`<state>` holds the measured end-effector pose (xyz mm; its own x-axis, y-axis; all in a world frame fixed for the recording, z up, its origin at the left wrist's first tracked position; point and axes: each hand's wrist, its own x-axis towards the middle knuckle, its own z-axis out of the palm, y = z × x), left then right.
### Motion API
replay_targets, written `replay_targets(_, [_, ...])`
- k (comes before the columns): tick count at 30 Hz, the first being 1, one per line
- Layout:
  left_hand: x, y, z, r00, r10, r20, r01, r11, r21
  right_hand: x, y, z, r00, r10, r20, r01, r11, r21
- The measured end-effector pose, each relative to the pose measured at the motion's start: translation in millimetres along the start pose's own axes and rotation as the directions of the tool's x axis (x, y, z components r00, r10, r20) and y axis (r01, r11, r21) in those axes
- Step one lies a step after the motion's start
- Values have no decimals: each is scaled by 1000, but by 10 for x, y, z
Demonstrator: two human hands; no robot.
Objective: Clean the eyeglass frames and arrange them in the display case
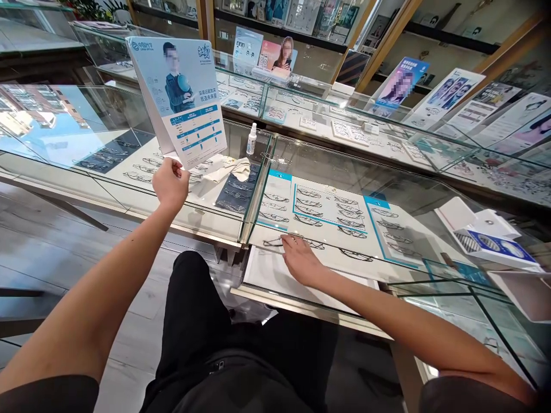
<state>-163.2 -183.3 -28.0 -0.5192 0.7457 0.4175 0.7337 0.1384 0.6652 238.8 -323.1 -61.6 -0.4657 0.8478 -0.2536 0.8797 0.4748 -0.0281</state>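
My left hand is closed on the bottom edge of a light blue advertising sign, holding it upright and tilted above the glass counter. My right hand reaches into the open display case, its fingers closing on a pair of dark-framed glasses at the front of the white display tray. Several more pairs of glasses lie in rows on that tray. A white cloth lies on the glass just right of my left hand.
A small spray bottle stands on the counter behind the cloth. A white box and a blue-printed card lie on the glass at right. More display cases with brochures stand behind. My dark-trousered legs are below.
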Motion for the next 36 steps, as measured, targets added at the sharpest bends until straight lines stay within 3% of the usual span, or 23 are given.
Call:
replay_targets(3, [-7, 5, -5, 1000, 0, 0, 0, 1000, 9, 453, 252, 210, 982, 114, -153, -117, 993, -9])
replay_targets(6, [-18, 12, -9, 1000, -1, -7, 1, 1000, 16, 943, 501, 327, 929, 189, -319, -192, 981, 19])
replay_targets(9, [-21, 9, -5, 1000, -4, -17, 4, 1000, 13, 1448, 722, 371, 881, 241, -406, -231, 970, 74])
replay_targets(17, [-31, -16, 5, 999, -6, -48, 5, 1000, -15, 2407, 1031, 321, 874, 376, -308, -352, 927, 131])
replay_targets(25, [-30, -18, 4, 998, -19, -63, 18, 1000, -15, 2810, 1096, 353, 929, 338, -149, -320, 938, 133])
replay_targets(36, [-28, 11, -1, 998, -21, -58, 21, 1000, 14, 2916, 1096, 320, 925, 364, -104, -349, 926, 142])
